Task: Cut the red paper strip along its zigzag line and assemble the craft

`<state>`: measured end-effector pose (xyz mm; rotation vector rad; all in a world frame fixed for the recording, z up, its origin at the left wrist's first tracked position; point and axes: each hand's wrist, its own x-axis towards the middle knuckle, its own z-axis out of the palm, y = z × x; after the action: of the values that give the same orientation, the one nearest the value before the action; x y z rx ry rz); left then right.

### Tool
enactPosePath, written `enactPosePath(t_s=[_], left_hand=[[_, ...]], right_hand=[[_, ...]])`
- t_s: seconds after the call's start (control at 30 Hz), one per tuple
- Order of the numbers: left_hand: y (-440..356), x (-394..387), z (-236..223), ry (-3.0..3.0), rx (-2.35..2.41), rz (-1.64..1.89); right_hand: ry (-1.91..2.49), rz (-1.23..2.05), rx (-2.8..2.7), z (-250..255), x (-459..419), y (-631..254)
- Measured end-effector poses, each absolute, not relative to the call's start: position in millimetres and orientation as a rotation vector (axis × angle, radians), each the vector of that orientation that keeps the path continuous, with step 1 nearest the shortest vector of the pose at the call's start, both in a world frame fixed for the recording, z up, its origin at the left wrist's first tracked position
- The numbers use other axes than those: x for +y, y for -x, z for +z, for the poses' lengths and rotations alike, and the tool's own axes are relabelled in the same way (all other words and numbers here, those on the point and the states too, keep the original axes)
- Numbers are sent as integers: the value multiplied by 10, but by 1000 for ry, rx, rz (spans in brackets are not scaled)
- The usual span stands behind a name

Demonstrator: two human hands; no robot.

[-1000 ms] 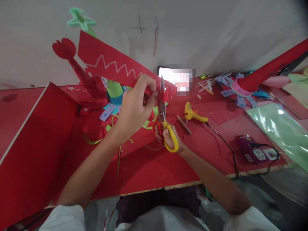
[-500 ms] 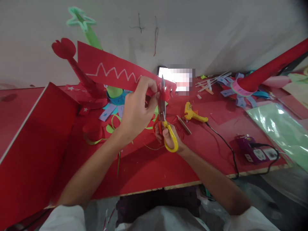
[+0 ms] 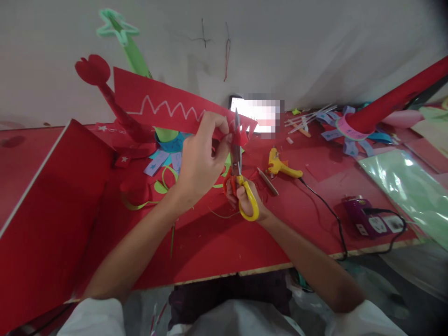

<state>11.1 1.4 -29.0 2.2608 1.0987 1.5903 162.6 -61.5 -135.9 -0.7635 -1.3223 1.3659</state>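
Observation:
My left hand (image 3: 201, 158) pinches a long red paper strip (image 3: 164, 105) marked with a white zigzag line and holds it up over the red table (image 3: 217, 242). My right hand (image 3: 241, 198) grips yellow and orange scissors (image 3: 240, 182), blades pointing up. The blades meet the strip's right end, where cut teeth show along its edge. Both forearms reach in from white sleeves at the bottom.
A yellow glue gun (image 3: 280, 166) with a black cord lies right of the scissors. A purple power strip (image 3: 371, 223) sits near the front right edge. A big red sheet (image 3: 45, 219) stands at left. Paper cones (image 3: 385, 105), green foam (image 3: 409, 186) and scraps lie around.
The strip's far left end has dropped, so the strip lies flatter, and it has shifted slightly against the blades. Both hands have hardly moved.

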Motion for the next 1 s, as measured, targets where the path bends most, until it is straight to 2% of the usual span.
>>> enactPosePath(t_s=[0.77, 1.0], left_hand=[[-140, -10, -311, -2223, 1099, 1612], [-141, 6, -322, -2215, 1091, 1630]], right_hand=[[791, 1350, -1306, -1317, -641, -1589], [846, 1237, -1404, -1368, -649, -1634]])
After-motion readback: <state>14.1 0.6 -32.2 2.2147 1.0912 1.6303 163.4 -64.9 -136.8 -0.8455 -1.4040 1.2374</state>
